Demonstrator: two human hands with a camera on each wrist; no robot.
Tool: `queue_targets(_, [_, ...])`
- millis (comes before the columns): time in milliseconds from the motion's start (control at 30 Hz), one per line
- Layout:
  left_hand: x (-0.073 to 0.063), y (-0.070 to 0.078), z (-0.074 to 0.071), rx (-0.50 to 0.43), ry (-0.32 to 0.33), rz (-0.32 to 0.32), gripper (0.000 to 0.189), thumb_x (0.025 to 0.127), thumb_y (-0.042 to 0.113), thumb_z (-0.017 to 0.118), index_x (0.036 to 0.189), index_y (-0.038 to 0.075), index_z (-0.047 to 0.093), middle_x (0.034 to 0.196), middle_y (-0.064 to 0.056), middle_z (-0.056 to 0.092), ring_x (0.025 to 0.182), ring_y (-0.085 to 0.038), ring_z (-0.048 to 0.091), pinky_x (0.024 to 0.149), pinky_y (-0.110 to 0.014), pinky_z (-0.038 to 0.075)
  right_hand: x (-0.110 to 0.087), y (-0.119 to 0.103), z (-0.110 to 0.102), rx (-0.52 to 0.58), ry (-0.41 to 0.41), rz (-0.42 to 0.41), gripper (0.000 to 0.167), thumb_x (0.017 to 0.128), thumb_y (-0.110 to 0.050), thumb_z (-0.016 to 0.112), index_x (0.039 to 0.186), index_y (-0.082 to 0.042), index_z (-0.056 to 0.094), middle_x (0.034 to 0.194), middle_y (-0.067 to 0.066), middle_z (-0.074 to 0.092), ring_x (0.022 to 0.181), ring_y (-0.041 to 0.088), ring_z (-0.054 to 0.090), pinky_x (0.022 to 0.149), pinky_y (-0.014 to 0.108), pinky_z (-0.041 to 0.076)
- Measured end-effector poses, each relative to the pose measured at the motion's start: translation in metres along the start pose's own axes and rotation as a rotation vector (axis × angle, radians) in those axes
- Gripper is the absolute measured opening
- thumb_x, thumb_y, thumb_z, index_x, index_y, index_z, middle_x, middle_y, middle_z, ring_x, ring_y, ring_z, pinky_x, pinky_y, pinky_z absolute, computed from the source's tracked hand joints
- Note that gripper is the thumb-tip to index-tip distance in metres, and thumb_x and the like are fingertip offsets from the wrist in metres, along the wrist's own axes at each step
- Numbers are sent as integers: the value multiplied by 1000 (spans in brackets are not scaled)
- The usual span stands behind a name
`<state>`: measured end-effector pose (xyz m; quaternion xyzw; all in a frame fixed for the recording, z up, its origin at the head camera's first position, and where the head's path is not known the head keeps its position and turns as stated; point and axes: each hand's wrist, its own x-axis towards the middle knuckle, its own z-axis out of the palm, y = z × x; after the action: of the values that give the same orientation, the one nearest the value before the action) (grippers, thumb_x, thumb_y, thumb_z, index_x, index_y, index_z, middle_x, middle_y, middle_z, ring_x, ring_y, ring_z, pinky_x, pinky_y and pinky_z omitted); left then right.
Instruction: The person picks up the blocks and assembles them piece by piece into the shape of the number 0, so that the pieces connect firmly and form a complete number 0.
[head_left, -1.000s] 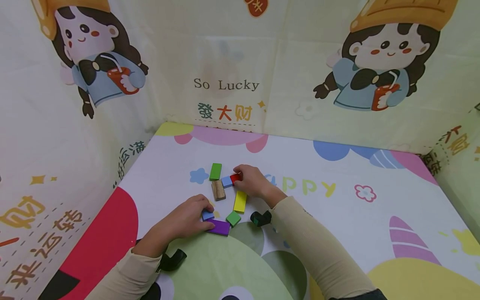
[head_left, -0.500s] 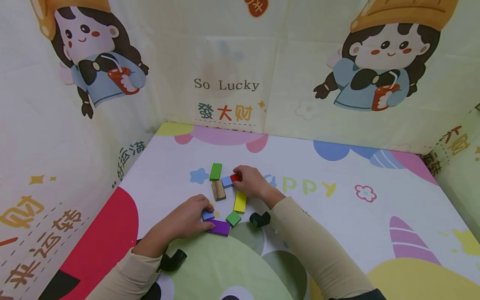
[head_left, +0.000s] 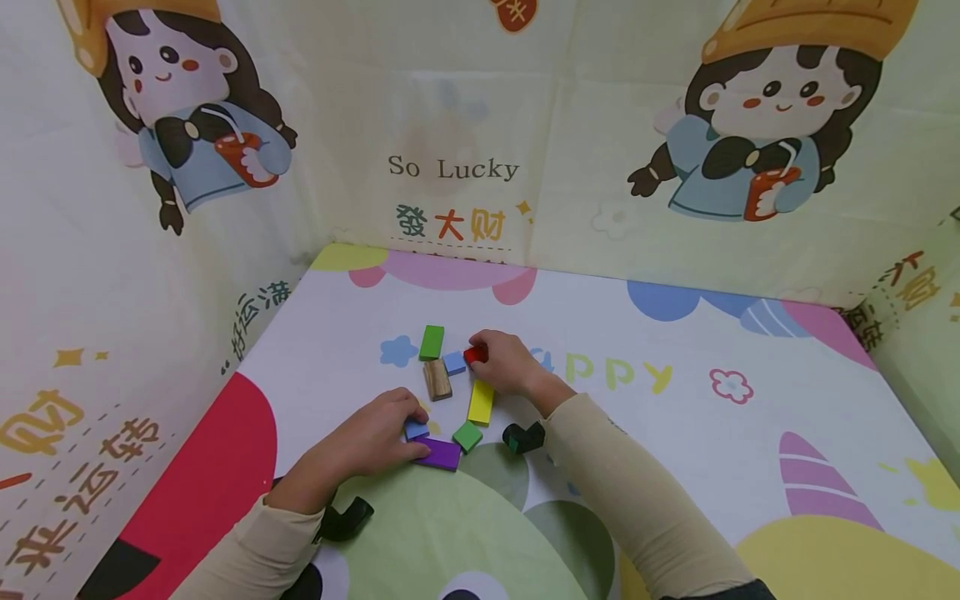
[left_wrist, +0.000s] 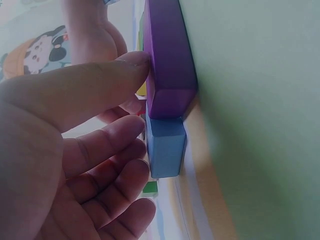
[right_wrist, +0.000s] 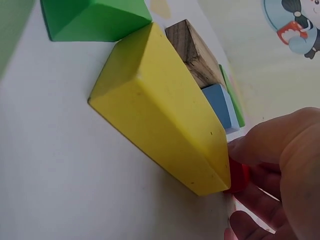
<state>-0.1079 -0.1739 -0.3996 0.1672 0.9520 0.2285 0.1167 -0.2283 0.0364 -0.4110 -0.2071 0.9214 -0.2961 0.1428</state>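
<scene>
One red block (head_left: pixel 473 356) partly behind the right hand (head_left: pixel 510 363)

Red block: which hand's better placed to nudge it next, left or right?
Right, I'd say: the right hand pinches the red block, while the left hand is farther off, touching the purple block.

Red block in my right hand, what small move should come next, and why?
Probably ease the right hand off: it pinches the red block, which sits close by the far end of the yellow block and may need no pushing.
</scene>
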Motion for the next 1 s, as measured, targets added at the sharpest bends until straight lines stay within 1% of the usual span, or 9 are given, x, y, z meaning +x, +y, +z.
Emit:
queue_targets(200, [0,0,0,-3,2,3,31,82,23,84,105,6,70,108,-1,60,103,-20,57,92,-38,51,-1,3,-1,4,-1,-2,43,97,-15,64,138,-3,55,130,11,59,111,25,54,100,36,48])
queue_targets(633, [1,0,-1,-3,-2,-1,32,82,23,84,105,6,70,108,-2,60,103,-21,57,93,-38,51,-5,6,-6,9,-12,28,42,97,-16,66,136,-4,56,124,11,61,107,24,55,95,34,50])
queue_targets(867, [1,-1,-1,0,2,16,32,82,23,84,105,6,70,108,-2,60,102,-21,57,92,-39,51,-7,7,-9,-8,-18,30,41,96,-11,64,136,-4,56,125,11,61,108,25,55,96,35,50])
queue_targets(1000, [1,-1,-1,0,3,15,32,82,23,84,105,6,70,108,-2,60,102,-21,57,92,-39,51,-7,9,-8,-15,-17,25,40,97,-10,64,135,-4,57,124,11,61,108,25,55,96,35,50])
